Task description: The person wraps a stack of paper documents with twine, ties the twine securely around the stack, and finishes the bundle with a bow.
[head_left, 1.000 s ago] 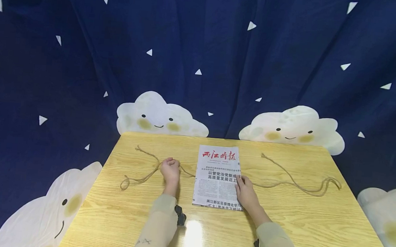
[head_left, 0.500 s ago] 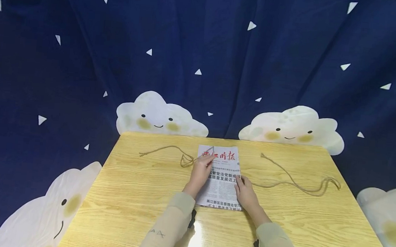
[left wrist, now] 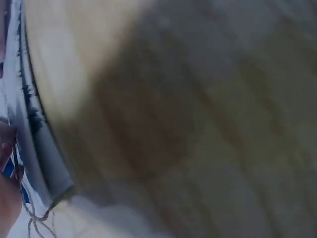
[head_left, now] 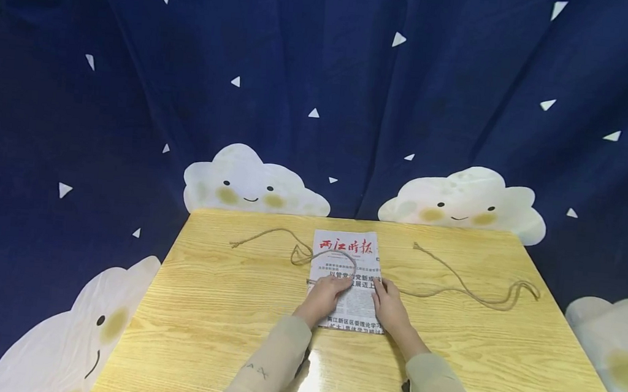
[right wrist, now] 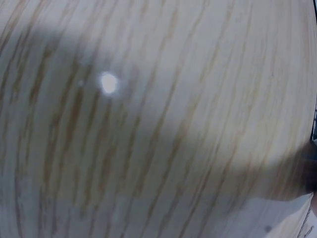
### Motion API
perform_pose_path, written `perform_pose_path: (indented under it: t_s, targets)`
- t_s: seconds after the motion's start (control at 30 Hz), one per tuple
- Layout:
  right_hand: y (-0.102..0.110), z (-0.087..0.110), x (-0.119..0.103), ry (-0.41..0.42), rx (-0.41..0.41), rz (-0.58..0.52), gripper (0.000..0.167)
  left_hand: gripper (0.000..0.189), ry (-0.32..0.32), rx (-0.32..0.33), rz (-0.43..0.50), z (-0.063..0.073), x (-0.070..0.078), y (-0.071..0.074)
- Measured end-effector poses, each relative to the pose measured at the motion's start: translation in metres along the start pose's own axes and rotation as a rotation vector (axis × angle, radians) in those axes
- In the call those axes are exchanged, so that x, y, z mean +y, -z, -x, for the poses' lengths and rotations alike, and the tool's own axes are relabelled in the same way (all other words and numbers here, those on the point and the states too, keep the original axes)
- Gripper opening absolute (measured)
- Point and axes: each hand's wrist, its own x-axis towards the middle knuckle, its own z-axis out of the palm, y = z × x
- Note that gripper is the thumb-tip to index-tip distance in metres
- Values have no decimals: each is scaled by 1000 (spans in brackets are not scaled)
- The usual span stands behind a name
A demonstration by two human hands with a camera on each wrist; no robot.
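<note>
A blue curtain (head_left: pixel 325 55) is hanging beyond both hands, its 4 white clouds (head_left: pixel 256 182) peeping round the table (head_left: pixel 198 334). The wooden table is spreading out on every side of the grip: its far edge is lying well past the fingers, its 2 side edges are slanting well apart from the hands, and wide wood is giving room for moving outward from either hand. A folded newspaper (head_left: pixel 357 310) is lying flat under and between the hands, its headline edge reaching beyond the fingertips, its near edge falling near the wrists. 2 beige sleeves (head_left: pixel 267 364) are covering the arms on the near side. The left hand (head_left: pixel 323 300) is resting over the newspaper's left part and pinching the rope (head_left: pixel 334 251); the right hand (head_left: pixel 392 307) is laying relaxed fingers on the newspaper's right edge. From the left grip, the rope is arching over the newspaper, crossing its left edge, forming a small loop and trailing to a frayed end. Outward from the right hand, more rope is winding across the table. The left wrist view is blurring, so the exact finger placing is hard to tell.
</note>
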Motion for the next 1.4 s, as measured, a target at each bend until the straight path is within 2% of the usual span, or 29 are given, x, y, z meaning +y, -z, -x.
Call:
perform_pose_path:
  t_s: [0.07,0.1,0.2,0.27,0.33,0.43,0.53,0.63,0.7,0.83,0.97,1.13,1.27,1.4]
  targets:
    - [-1,0,0,1,3,4,42,41,-18,-18,-60,4,-1,0]
    - [-1,0,0,3,6,4,42,41,-31,-5,-92,5,-3,0]
    - [-1,0,0,5,8,-3,42,36,-48,101,-92,10,-9,3]
    - [-2,-1,0,4,9,-8,42,33,-23,190,-43,14,-17,5]
    - [-3,0,0,3,13,-11,42,33,29,262,15,19,-26,7]
    - [-4,0,1,3,21,-8,42,25,110,316,66,27,-40,9]
    - [-4,0,2,5,27,2,42,14,156,318,72,32,-50,10]
    - [-4,0,3,20,30,18,43,12,174,328,98,32,-53,11]
    - [-4,0,3,40,34,25,43,11,185,359,128,29,-52,11]
    - [-4,3,2,74,48,39,43,8,260,405,176,23,-45,11]
    - [-6,5,0,84,64,47,43,5,315,390,165,22,-39,11]
    - [-8,6,-1,89,78,39,43,6,281,371,153,25,-38,8]
    - [-9,6,0,93,88,54,43,11,214,362,115,28,-40,6]
    - [-8,6,3,105,89,87,41,16,186,318,77,31,-42,6]
